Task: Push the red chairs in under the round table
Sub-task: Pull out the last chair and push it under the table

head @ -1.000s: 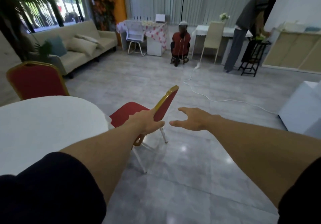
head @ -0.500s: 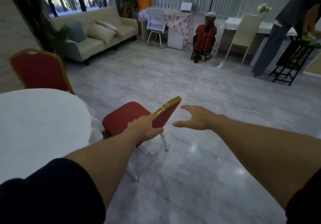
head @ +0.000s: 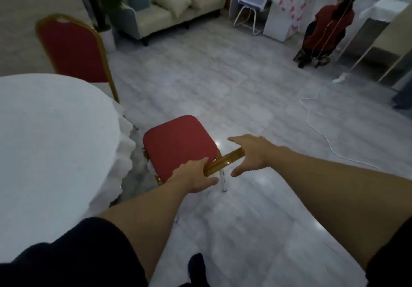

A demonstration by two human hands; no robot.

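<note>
A red chair (head: 178,146) with a gold frame stands just right of the round table (head: 44,144), which is draped in a white cloth. The seat's near left corner touches the cloth's hanging folds. I look down on the chair's gold top rail (head: 225,160). My left hand (head: 194,176) grips the rail's left end. My right hand (head: 250,153) lies over its right end, thumb below and fingers spread above. A second red chair (head: 71,48) stands upright at the table's far side, its back towards the room.
A white cable (head: 321,130) snakes across the grey tiled floor on the right. A person in red (head: 323,30) sits at the far right. A cream sofa (head: 169,8) and a potted plant (head: 107,3) line the back wall. My shoe (head: 196,269) shows at the bottom.
My right hand, free in the air before, has come down onto the chair's top rail. The view has tilted down and moved closer, over the chair.
</note>
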